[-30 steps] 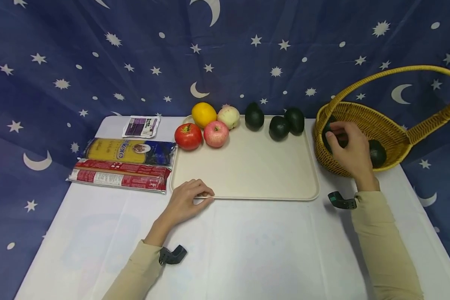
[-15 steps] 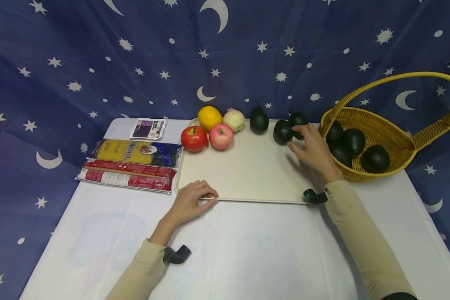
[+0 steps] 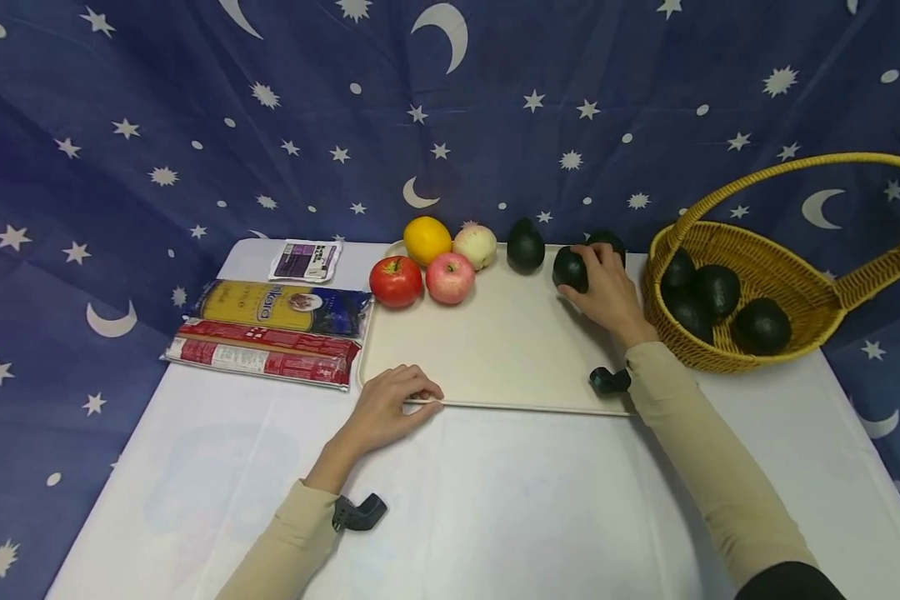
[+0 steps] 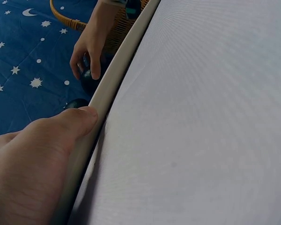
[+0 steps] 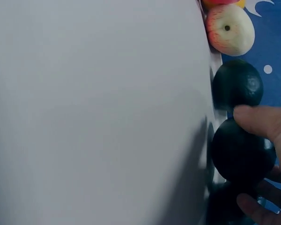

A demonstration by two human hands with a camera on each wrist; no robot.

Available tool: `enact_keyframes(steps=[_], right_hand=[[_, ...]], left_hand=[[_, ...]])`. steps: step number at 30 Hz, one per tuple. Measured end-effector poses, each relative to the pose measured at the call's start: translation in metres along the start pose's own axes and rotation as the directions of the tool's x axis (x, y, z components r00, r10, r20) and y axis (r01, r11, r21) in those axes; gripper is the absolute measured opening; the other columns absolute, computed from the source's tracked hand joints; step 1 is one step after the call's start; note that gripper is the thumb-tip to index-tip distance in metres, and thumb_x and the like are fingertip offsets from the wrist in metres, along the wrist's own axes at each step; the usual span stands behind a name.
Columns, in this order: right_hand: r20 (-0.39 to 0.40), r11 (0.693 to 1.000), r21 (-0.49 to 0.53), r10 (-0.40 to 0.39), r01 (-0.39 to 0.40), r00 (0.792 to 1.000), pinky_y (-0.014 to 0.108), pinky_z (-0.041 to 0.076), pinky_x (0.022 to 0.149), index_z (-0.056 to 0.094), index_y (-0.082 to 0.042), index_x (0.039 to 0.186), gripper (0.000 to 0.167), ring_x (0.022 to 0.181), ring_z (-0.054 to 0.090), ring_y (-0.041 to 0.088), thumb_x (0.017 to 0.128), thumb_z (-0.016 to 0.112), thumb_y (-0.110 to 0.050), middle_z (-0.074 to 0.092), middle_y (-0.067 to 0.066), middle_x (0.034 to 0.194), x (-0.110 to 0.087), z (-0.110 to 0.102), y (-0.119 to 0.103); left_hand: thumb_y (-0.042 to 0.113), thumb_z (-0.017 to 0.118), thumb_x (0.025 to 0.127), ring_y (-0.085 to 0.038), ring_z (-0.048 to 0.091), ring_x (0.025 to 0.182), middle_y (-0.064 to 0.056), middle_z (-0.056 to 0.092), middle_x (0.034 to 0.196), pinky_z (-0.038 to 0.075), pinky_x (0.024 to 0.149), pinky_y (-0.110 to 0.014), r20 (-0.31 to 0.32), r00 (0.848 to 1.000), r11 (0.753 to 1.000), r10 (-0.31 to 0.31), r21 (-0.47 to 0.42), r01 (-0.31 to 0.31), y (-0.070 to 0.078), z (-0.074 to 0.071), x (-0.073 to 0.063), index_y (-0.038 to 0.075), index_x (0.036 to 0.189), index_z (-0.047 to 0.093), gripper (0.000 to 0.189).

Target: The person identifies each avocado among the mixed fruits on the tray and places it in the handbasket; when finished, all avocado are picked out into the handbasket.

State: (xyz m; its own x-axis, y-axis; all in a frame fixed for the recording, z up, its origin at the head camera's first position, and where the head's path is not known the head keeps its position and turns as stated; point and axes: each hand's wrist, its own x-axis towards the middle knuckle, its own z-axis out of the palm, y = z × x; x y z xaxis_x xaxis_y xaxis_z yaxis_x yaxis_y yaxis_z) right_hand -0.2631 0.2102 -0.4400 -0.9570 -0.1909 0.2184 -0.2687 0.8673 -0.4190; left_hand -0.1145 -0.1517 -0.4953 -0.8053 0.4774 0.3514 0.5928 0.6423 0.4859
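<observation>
My right hand point(image 3: 609, 290) is at the back right of the cream tray point(image 3: 487, 358), gripping a dark green avocado point(image 3: 568, 271). In the right wrist view its thumb lies on one side of that avocado point(image 5: 239, 152) and the fingers on the other. A second avocado point(image 3: 526, 247) stands just left of it, and another point(image 3: 607, 240) is partly hidden behind the hand. At the tray's front edge my left hand point(image 3: 390, 407) holds the rim, thumb outside and fingers bent over it; the left wrist view shows the thumb against the rim point(image 4: 113, 77).
A wicker basket point(image 3: 802, 275) with a tall handle stands right of the tray, with several avocados point(image 3: 762, 325) inside. A tomato point(image 3: 396, 282), a pink apple point(image 3: 450, 277), a yellow fruit point(image 3: 427, 241) and a pale fruit point(image 3: 476, 246) cluster back left. Noodle packets point(image 3: 270, 350) lie further left.
My right hand has left the basket, where another avocado now lies, and moved left to grip an avocado on the tray. The left hand stays at the rim. The head view has shifted slightly.
</observation>
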Motion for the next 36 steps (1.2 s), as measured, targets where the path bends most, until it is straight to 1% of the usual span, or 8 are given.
enact_keyframes(steps=[6, 13, 19, 22, 27, 29, 33, 36], right_hand=[[-0.037, 0.999, 0.049, 0.001, 0.0, 0.999, 0.057, 0.038, 0.092, 0.045, -0.011, 0.136, 0.062, 0.119, 0.041, 0.04, 0.083, 0.071, -0.03, 0.04, 0.022, 0.132, -0.003, 0.004, 0.002], [-0.089, 0.983, 0.181, 0.0, 0.016, 0.996, 0.056, 0.034, 0.099, 0.045, -0.015, 0.136, 0.062, 0.123, 0.042, 0.037, 0.083, 0.068, -0.035, 0.041, 0.018, 0.134, -0.017, -0.002, 0.004], [-0.13, 0.952, 0.307, 0.037, 0.005, 0.991, 0.047, 0.042, 0.093, 0.045, -0.017, 0.137, 0.061, 0.12, 0.046, 0.029, 0.083, 0.069, -0.032, 0.041, 0.014, 0.135, -0.036, -0.015, 0.001], [-0.171, 0.938, 0.346, 0.036, 0.026, 0.985, 0.041, 0.045, 0.088, 0.046, -0.016, 0.137, 0.06, 0.115, 0.047, 0.025, 0.083, 0.069, -0.027, 0.041, 0.013, 0.132, -0.045, -0.022, 0.0], [-0.248, 0.929, 0.367, 0.045, 0.051, 0.968, 0.02, 0.041, 0.083, 0.047, -0.016, 0.137, 0.059, 0.108, 0.046, 0.018, 0.083, 0.07, -0.019, 0.043, 0.008, 0.132, -0.058, -0.037, -0.001], [-0.274, 0.93, 0.363, 0.049, 0.056, 0.961, 0.016, 0.039, 0.081, 0.047, -0.018, 0.137, 0.059, 0.106, 0.046, 0.017, 0.083, 0.07, -0.018, 0.043, 0.008, 0.132, -0.063, -0.043, 0.0], [-0.322, 0.939, 0.339, 0.053, 0.063, 0.945, 0.018, 0.038, 0.082, 0.047, -0.021, 0.137, 0.059, 0.113, 0.044, 0.016, 0.082, 0.07, -0.017, 0.043, 0.008, 0.133, -0.074, -0.055, 0.003], [-0.355, 0.94, 0.336, 0.066, 0.062, 0.933, 0.016, 0.038, 0.084, 0.049, -0.023, 0.136, 0.06, 0.117, 0.043, 0.011, 0.081, 0.071, -0.015, 0.044, 0.007, 0.133, -0.082, -0.062, 0.007]], left_hand=[[0.036, 0.07, 0.083, 0.003, 0.051, 0.079, 0.02, 0.058, 0.086, 0.042, 0.071, -0.022, 0.003, 1.0, 1.0, -0.007, 0.001, 0.007, 0.001, 0.002, -0.001, 0.032, 0.092, 0.068, 0.01], [0.035, 0.072, 0.082, 0.002, 0.052, 0.079, 0.018, 0.06, 0.086, 0.043, 0.07, -0.022, -0.013, 1.0, 1.0, 0.006, 0.002, -0.006, 0.004, 0.002, -0.001, 0.031, 0.092, 0.068, 0.011], [0.035, 0.07, 0.083, 0.003, 0.051, 0.079, 0.019, 0.059, 0.085, 0.042, 0.07, -0.022, -0.006, 1.0, 1.0, 0.001, 0.0, -0.001, 0.003, -0.001, 0.0, 0.031, 0.092, 0.068, 0.01], [0.037, 0.069, 0.084, 0.002, 0.052, 0.079, 0.019, 0.059, 0.086, 0.042, 0.07, -0.022, 0.006, 1.0, 1.0, -0.006, -0.004, 0.006, 0.002, -0.001, 0.0, 0.032, 0.093, 0.068, 0.01], [0.036, 0.07, 0.084, 0.002, 0.052, 0.079, 0.02, 0.059, 0.086, 0.042, 0.07, -0.022, 0.0, 1.0, 1.0, -0.003, -0.009, 0.003, 0.002, -0.002, 0.0, 0.032, 0.093, 0.068, 0.01], [0.035, 0.071, 0.083, 0.002, 0.052, 0.079, 0.02, 0.059, 0.086, 0.042, 0.069, -0.022, -0.006, 1.0, 1.0, 0.003, -0.003, -0.003, 0.002, -0.001, 0.001, 0.032, 0.092, 0.068, 0.01], [0.034, 0.072, 0.082, 0.002, 0.052, 0.078, 0.02, 0.059, 0.085, 0.041, 0.069, -0.021, -0.008, 1.0, 1.0, 0.004, -0.002, -0.004, 0.002, -0.001, 0.001, 0.032, 0.091, 0.068, 0.01], [0.034, 0.072, 0.082, 0.002, 0.052, 0.078, 0.019, 0.059, 0.085, 0.041, 0.069, -0.022, -0.009, 1.0, 1.0, 0.001, -0.008, -0.001, 0.002, 0.0, 0.001, 0.031, 0.091, 0.069, 0.01]])
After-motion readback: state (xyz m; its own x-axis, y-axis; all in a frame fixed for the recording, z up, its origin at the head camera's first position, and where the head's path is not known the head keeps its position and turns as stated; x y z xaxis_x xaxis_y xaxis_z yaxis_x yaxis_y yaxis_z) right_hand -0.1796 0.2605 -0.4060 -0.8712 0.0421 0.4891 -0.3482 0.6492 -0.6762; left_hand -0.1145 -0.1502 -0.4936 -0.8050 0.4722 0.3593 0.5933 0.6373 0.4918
